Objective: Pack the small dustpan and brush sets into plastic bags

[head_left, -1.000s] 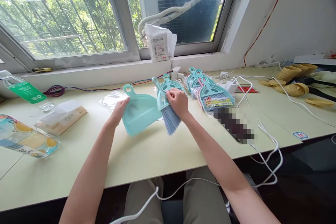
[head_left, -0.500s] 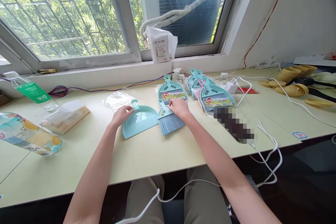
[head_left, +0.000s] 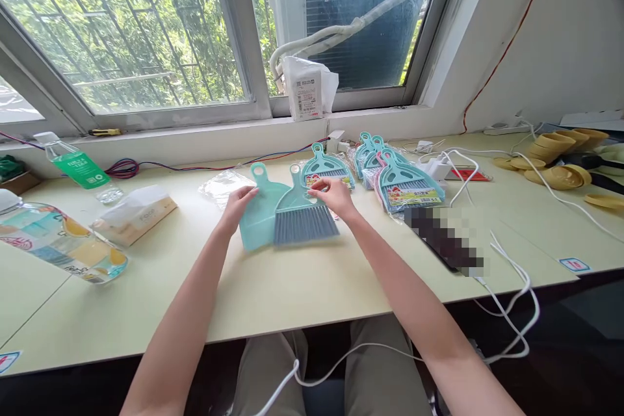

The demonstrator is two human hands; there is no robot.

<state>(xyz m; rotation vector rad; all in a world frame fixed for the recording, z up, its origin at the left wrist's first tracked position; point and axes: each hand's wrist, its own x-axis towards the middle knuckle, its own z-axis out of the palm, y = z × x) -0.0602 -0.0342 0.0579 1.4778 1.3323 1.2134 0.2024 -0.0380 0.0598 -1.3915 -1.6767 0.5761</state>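
My left hand [head_left: 240, 204] grips the upper left edge of a light teal dustpan [head_left: 257, 224], which is tilted up off the table. My right hand [head_left: 332, 196] pinches the right side of a matching hand brush [head_left: 294, 197] with grey-blue bristles. The brush is raised upright and overlaps the right part of the dustpan, hiding it there. Just behind the right hand lies a wrapped brush-and-dustpan set [head_left: 325, 164]. Farther right sits a pile of similar wrapped sets [head_left: 408, 185], one with a pink edge.
A tissue pack [head_left: 141, 218], a green-labelled bottle [head_left: 80, 169] and a large bottle [head_left: 63, 244] stand or lie at left. Crumpled clear plastic [head_left: 225, 185] is behind my left hand. At right are a phone [head_left: 441, 240], white cables [head_left: 517, 266] and yellowish cups [head_left: 556, 143].
Both hands have lifted the dustpan and brush from lying flat to a raised tilt. The brush has moved left and now overlaps the dustpan. The view has shifted slightly.
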